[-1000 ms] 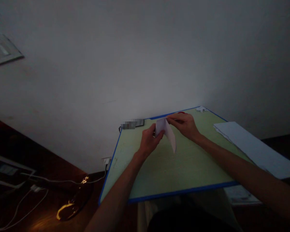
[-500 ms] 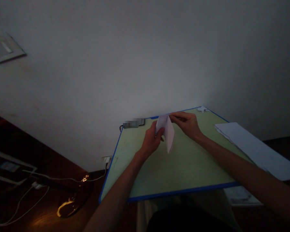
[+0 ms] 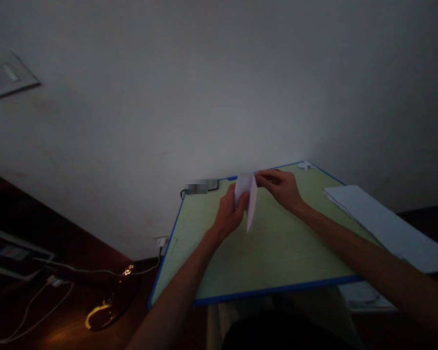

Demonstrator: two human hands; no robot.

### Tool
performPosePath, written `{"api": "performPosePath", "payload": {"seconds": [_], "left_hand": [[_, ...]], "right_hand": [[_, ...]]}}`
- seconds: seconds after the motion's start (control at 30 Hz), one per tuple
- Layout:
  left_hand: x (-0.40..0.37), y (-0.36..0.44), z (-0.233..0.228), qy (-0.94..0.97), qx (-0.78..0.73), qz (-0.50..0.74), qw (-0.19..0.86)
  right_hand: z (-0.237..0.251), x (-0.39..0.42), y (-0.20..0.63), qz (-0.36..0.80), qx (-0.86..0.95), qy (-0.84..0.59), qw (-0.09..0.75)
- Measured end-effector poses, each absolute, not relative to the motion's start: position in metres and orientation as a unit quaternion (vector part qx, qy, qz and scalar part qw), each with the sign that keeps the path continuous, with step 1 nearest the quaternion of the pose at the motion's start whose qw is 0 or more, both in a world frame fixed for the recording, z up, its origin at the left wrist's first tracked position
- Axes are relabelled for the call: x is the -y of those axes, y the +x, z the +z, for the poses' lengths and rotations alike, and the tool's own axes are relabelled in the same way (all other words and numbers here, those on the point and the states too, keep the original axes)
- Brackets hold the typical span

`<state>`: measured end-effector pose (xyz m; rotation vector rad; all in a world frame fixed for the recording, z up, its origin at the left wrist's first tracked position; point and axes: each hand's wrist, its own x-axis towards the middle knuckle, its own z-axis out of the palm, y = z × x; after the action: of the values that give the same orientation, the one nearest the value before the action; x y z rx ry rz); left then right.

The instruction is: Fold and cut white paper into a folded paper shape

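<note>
A folded white paper point(image 3: 248, 197) is held upright above the pale green board point(image 3: 273, 253) with a blue edge. My left hand point(image 3: 229, 212) grips the paper's left flap from below, fingers curled over it. My right hand point(image 3: 282, 186) pinches the paper's upper right corner near the board's far edge. The paper's lower point hangs toward the board between both hands.
A stack of white sheets point(image 3: 383, 224) lies on the board's right side. A small crumpled paper scrap point(image 3: 305, 165) sits at the far corner. A dark flat object point(image 3: 202, 186) rests at the board's far left edge. Cables point(image 3: 51, 287) run over the dark floor at left.
The paper's right flap has swung leftward, so the fold is narrower than before. My left hand has slid up over the flap. My right hand has stayed near the top corner.
</note>
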<state>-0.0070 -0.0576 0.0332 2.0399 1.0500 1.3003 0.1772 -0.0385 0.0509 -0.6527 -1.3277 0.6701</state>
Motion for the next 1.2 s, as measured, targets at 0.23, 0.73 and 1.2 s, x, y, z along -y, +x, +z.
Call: {"api": "performPosePath", "payload": {"seconds": [0.23, 0.73, 1.2], "left_hand": [[0.057, -0.006, 0.043, 0.684, -0.351, 0.524, 0.367], [0.044, -0.024, 0.054, 0.495, -0.261, 0.644, 0.521], [0.050, -0.012, 0.051, 0.588, -0.336, 0.657, 0.331]], "right_hand": [[0.046, 0.030, 0.177, 0.389, 0.532, -0.283, 0.697], [0.033, 0.014, 0.187, 0.467, 0.575, -0.295, 0.604], [0.019, 0.017, 0.172, 0.497, 0.611, -0.296, 0.541]]}}
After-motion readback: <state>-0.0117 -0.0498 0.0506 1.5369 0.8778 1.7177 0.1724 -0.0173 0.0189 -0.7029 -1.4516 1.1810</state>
